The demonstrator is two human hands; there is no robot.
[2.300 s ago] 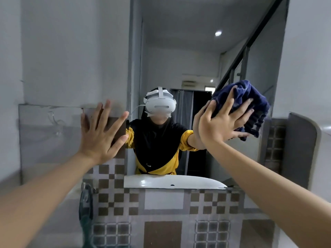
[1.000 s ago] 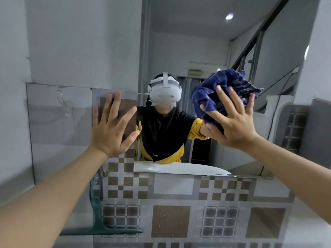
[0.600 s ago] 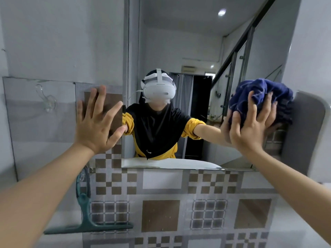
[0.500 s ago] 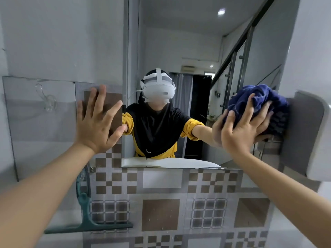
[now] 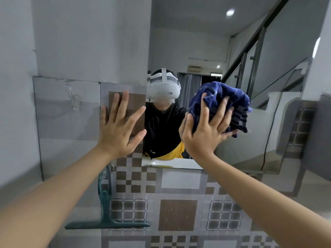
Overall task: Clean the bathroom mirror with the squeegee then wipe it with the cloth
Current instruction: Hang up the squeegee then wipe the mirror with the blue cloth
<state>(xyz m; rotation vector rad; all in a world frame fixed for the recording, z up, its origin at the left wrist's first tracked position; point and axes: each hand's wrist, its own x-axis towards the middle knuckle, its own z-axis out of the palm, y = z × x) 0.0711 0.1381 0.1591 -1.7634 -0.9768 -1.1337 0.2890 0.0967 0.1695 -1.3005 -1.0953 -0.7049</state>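
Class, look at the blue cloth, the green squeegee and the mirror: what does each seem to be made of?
Cloth: soft, ribbed, terry-like fabric; it bunches and folds.
Squeegee: likely matte moulded plastic; one-piece teal handle and blade bar.
Mirror: glossy glass, reflecting the room.

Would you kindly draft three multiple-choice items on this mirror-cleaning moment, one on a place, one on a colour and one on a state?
1. Where is the squeegee?
A. in the left hand
B. hanging on the tiled wall below the left hand
C. pressed on the mirror

2. What colour is the cloth?
A. dark blue
B. white
C. red

3. How does the left hand stand?
A. clenched in a fist
B. curled round the cloth
C. flat, fingers spread, on the wall tile beside the mirror

Answers:
1 B: its teal handle hangs by the tiles, its blade low, touched by neither hand.
2 A: the bunched cloth under the right hand is navy.
3 C: its straight fingers lie spread over the brown tile.
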